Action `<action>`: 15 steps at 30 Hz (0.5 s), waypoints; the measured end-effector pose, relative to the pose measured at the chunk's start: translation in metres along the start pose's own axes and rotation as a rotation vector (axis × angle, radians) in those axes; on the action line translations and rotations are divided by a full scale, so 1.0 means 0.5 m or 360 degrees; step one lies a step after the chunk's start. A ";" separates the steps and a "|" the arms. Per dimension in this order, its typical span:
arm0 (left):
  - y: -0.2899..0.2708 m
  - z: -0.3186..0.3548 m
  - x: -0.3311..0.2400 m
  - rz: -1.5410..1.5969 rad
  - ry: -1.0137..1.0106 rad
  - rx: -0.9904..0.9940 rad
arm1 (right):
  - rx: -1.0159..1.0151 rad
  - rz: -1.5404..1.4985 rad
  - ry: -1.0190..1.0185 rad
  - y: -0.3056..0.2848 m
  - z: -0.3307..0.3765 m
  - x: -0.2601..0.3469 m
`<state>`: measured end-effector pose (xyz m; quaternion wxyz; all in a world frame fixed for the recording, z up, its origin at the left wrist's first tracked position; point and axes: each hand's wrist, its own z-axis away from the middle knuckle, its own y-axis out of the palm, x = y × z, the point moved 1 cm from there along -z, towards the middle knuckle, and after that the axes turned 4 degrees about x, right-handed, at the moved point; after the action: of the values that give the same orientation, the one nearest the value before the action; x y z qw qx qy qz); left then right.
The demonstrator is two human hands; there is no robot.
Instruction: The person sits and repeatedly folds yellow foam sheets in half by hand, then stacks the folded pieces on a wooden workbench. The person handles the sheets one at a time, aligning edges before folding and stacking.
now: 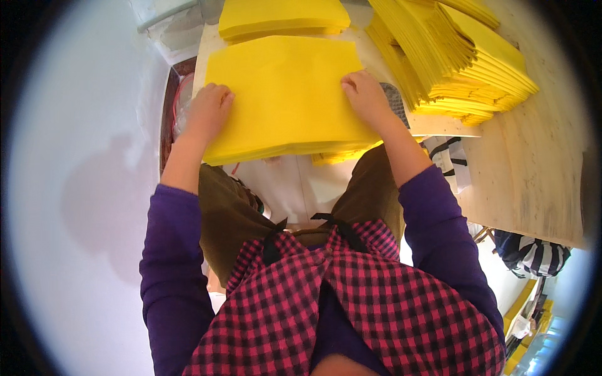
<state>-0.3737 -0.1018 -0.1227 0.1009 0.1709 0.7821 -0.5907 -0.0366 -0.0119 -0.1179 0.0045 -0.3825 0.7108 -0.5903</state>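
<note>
A wide yellow sheet (285, 94), felt-like and matte, lies in front of me across the near edge of the table, its front edge sticking out above my knees. That front edge looks layered; how many layers there are I cannot tell. My left hand (215, 108) is closed at its left edge, fingers curled in. At the opposite edge my right hand (365, 95) is closed the same way, thumb side toward the sheet. Both hands' fingertips are partly hidden. Just beyond the sheet sits a folded yellow stack (283, 17) of similar material.
On the right of the table, a tall pile of folded yellow pieces (448, 59) leans in layers. A dark grey patterned object (395, 103) shows beside my right wrist. A pale wooden board (527, 169) extends right, and a white wall (81, 188) stands close on the left.
</note>
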 end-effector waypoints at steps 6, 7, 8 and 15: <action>-0.030 -0.009 -0.006 -0.0003 0.0145 -0.0043 | -0.0048 0.0008 -0.0046 -0.027 -0.014 -0.005; -0.031 0.005 -0.009 -0.0004 0.0109 0.0006 | 0.0001 0.0046 -0.0052 -0.030 -0.001 -0.007; -0.029 0.019 -0.012 -0.0005 0.0069 0.0060 | 0.0027 0.0075 -0.0114 -0.029 0.008 -0.009; -0.004 -0.019 0.003 -0.0134 0.0176 -0.0118 | 0.0078 0.0205 0.0052 -0.001 -0.052 -0.033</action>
<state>-0.3756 -0.0930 -0.1187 0.0389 0.1665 0.8143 -0.5547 -0.0363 0.0190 -0.1168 0.0401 -0.3260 0.7192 -0.6122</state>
